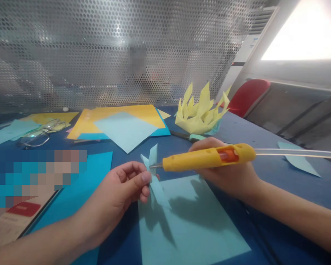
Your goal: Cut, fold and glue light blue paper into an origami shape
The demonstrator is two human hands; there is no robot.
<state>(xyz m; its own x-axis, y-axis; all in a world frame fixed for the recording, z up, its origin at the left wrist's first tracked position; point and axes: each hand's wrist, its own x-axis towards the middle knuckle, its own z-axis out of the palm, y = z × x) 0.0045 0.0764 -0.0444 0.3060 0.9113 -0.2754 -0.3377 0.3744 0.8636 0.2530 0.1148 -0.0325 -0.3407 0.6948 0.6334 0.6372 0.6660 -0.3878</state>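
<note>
Between the thumb and fingers of my left hand (pixel 127 187) is a folded light-blue paper piece (pixel 153 156), its narrow blades pointing up and down. My right hand (pixel 223 176) is wrapped round a yellow glue gun (pixel 193 158) with a clear stick coming out of its rear end. The gun's metal tip points left and is at the folded piece, just above my left fingertips; whether it touches cannot be made out. Beneath both hands lies a light-blue sheet (pixel 193 228), with their shadows on it.
A yellow paper crown shape (pixel 200 114) stands at the back, beside dark scissors (pixel 182 135). Orange and blue sheets (pixel 82 123), glasses (pixel 34 140) and a bright blue sheet (pixel 79 184) lie on the left. A perforated metal screen (pixel 99 48) rises behind the table.
</note>
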